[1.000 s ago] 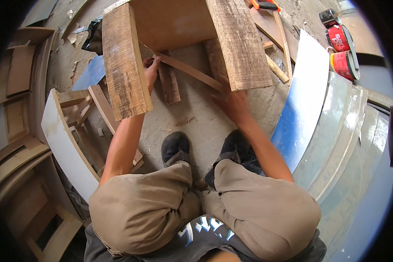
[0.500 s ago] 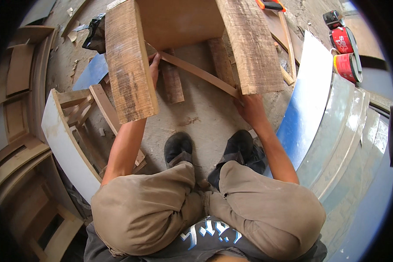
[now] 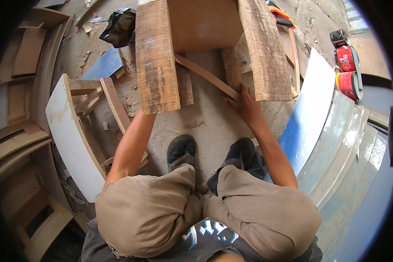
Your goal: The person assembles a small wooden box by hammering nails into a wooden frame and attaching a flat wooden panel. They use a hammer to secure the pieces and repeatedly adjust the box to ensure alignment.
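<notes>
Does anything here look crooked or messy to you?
Yes. The thin wooden strip slants between the left rough board and right rough board, out of line with both, its near end at the right hand. Debris litters the floor at upper left, near a crumpled black bag. I see no clear spill.

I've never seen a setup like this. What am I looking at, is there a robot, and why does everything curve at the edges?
No robot here: these are a person's own bare hands. The picture comes from a wide fisheye camera worn on the head, looking down, which bends straight edges. The right hand holds one end of a thin wooden strip. The left forearm runs up under one of two rough planks, so the left hand is hidden. On the concrete floor are a white-sided frame to the left, with red cans and a blue-and-white sheet to the right.
</notes>
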Demonstrator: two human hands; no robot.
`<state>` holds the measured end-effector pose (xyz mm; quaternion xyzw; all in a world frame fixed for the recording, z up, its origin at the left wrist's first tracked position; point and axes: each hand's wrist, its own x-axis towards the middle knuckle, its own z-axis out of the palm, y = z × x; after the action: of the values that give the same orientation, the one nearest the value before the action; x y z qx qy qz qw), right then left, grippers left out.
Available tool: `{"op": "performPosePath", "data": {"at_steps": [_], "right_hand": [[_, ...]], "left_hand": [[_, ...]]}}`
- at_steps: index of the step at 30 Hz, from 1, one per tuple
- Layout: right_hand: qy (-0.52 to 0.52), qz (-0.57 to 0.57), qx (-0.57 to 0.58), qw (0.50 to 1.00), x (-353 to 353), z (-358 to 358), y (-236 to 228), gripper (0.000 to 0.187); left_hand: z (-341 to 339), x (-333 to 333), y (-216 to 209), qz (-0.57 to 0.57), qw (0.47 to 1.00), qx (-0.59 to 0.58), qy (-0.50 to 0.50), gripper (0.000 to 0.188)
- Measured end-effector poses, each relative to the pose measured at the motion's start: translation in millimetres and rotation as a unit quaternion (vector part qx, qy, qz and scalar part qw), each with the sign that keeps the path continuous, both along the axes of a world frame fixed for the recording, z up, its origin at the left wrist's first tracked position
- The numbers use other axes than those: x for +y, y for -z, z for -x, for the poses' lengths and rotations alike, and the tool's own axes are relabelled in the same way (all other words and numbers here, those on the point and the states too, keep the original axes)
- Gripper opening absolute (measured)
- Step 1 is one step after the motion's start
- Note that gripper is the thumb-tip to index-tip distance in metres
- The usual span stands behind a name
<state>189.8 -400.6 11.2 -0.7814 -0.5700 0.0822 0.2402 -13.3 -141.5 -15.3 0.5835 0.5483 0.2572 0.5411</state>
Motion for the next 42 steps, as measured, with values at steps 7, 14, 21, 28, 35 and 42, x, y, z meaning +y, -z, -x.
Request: {"op": "performPosePath", "data": {"at_steps": [7, 14, 21, 28, 35, 42], "right_hand": [[0.037, 0.053, 0.058, 0.996, 13, 2, 22, 0.071], [0.104, 0.128, 0.094, 0.982, 17, 0, -12, 0.072], [0.066, 0.071, 0.091, 0.991, 18, -8, -32, 0.066], [-0.060, -0.085, 0.157, 0.982, -11, -32, -67, 0.042], [-0.208, -0.018, 0.089, 0.974, -1, -42, -184, 0.035], [-0.290, 0.024, 0.028, 0.956, 36, -56, -223, 0.031]], "left_hand": [[32, -1, -88, 0.267, 0.819, -0.508, -0.001, 0.073], [6, -36, -253, 0.216, 0.863, -0.430, 0.154, 0.055], [1, -36, -240, 0.213, 0.852, -0.476, 0.051, 0.034], [36, -18, -230, 0.165, 0.861, -0.479, 0.037, 0.036], [68, 17, -223, 0.189, 0.871, -0.444, 0.092, 0.039], [79, 5, -216, 0.180, 0.865, -0.457, 0.101, 0.060]]}}
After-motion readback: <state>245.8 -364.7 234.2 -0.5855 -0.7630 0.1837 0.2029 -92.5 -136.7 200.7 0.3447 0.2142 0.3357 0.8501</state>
